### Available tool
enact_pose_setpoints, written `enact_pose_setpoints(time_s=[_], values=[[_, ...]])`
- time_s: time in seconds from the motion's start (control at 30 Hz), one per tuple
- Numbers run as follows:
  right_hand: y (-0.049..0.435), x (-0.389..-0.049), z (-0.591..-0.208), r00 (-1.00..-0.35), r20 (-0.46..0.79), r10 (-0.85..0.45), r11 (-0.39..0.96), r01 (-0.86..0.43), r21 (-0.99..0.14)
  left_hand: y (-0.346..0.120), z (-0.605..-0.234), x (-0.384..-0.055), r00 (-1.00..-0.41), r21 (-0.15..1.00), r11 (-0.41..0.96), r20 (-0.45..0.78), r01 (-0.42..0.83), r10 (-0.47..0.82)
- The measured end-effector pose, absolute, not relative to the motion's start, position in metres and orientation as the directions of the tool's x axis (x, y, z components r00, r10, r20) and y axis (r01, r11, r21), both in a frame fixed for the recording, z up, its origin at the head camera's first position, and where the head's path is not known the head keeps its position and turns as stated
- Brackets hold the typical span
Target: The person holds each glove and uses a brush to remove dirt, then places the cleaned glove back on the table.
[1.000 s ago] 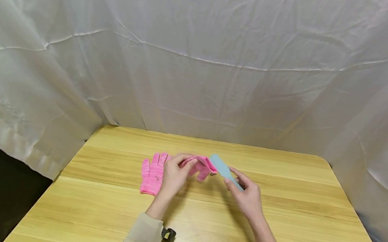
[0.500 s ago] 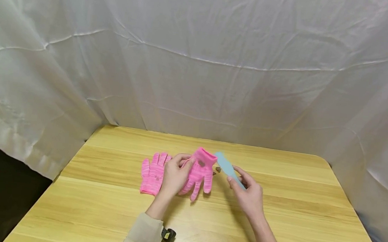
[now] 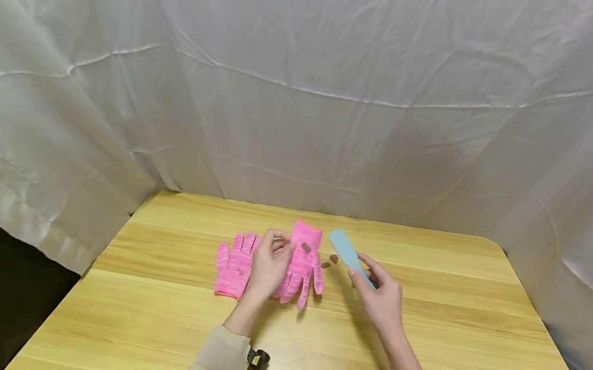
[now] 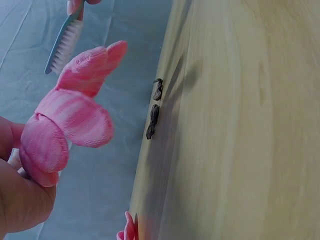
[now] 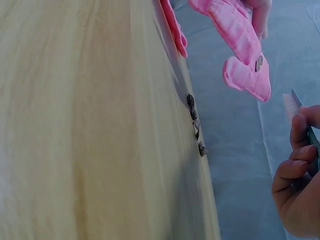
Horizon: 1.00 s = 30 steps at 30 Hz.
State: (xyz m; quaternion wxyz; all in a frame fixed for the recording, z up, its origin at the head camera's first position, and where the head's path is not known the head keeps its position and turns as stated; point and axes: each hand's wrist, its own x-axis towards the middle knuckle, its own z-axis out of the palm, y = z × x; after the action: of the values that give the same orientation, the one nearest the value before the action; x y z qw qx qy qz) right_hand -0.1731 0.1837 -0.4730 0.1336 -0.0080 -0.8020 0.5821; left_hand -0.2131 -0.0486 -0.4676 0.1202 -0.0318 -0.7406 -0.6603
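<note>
glove (image 3: pixel 303 266) in my left hand (image 3: pixel 269 266), its side edge pinched between thumb and fingers, hangs over the table (image 3: pixel 448 331), cuff up and fingers down. my right hand (image 3: pixel 378 294) holds the brush (image 3: pixel 345 249), fingers clamped round its handle, bristles (image 4: pixel 66 47) apart from the knit. the brushing looks only partway to me: dark clumps (image 3: pixel 334 259) lie loose on the table just beside the glove, yet a brown lump (image 3: pixel 306 247) sits near the cuff, so that spot seems left to do. the second glove (image 3: pixel 234 265) lies flat to my left, with a small mark (image 3: pixel 240 273) too faint for me to call dirt.
</note>
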Motion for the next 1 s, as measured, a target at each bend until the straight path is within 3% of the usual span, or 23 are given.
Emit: enact_pose_setpoints(time_s=[0.37,1.0], values=[[0.1793,-0.1705,-0.4724,-0.966,0.21,0.149,0.302,-0.158,-0.94,-0.0477,-0.4657,-0.2117,-0.961,0.936,0.221,0.277,0.273,0.015],[0.1744,-0.1682,-0.4719,-0.962,0.244,0.119,0.291,-0.201,-0.935,-0.0396,-0.4646,-0.209,-0.996,0.994,0.068,0.087,0.089,0.032]])
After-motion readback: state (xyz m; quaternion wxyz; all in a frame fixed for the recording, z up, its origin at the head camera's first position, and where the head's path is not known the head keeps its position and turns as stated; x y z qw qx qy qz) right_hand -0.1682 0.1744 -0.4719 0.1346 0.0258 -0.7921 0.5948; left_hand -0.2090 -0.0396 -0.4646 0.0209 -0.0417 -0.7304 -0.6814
